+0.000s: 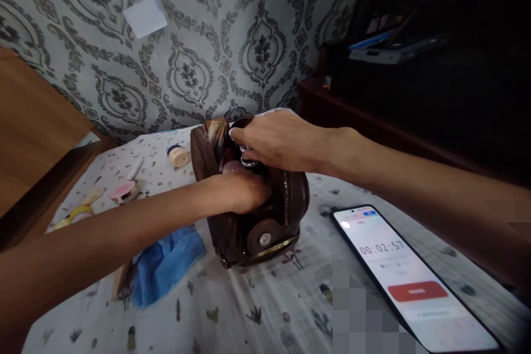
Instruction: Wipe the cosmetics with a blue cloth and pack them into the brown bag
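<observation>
A brown leather bag (298, 199) with gold zips stands unzipped on the cloth. My left hand (249, 191) reaches down inside it, and its fingers are hidden in the dark opening. At the far rim, my right hand (269, 141) has its fingers curled over the edge of the bag, with silver rings on them. Between the hands, a pinkish rounded item (232, 167) shows inside the bag. A round flap with a metal snap (265, 239) hangs at the near side.
Left of the bag lie a blue cloth (168, 265), a pink compact (124, 192), a cream jar with a dark lid (178, 156) and a yellow-rimmed item (81, 212). A phone (409, 276) showing a timer lies at right. A patterned wall (191, 72) rises behind.
</observation>
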A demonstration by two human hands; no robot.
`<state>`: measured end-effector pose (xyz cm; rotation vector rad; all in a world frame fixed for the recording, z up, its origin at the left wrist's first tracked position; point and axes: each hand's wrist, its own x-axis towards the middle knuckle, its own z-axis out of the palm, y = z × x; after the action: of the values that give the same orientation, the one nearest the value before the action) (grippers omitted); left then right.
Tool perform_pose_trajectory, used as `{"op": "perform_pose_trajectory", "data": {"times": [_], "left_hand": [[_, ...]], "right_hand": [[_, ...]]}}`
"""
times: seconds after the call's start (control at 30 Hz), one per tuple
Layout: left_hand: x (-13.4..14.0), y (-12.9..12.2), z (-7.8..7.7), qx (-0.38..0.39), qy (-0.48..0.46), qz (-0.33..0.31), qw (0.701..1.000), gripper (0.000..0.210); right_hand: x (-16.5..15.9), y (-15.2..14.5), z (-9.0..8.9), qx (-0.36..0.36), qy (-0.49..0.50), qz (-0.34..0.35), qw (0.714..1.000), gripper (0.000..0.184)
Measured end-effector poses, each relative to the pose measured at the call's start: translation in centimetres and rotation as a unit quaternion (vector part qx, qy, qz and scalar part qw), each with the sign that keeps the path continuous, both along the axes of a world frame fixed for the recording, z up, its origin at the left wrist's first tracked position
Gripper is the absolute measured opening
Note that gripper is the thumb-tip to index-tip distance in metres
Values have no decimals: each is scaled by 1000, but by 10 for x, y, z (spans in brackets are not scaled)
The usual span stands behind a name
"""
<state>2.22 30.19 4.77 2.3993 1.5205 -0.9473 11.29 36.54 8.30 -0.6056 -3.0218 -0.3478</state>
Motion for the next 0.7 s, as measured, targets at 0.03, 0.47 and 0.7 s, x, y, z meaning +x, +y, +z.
{"op": "perform_pose_trajectory", "data": {"times": [0.03,0.47,0.7], "left_hand": [[0,0,-2,-2,-3,0,1000,27],[-12,1,9,7,-39,14,999,33],[-47,-31,67,76,-199,-9,977,37]], "right_hand": [[0,0,0,1,2,0,1000,25],[-3,2,-1,-4,17,18,1000,25],[-2,1,2,-13,-6,17,1000,28]]}}
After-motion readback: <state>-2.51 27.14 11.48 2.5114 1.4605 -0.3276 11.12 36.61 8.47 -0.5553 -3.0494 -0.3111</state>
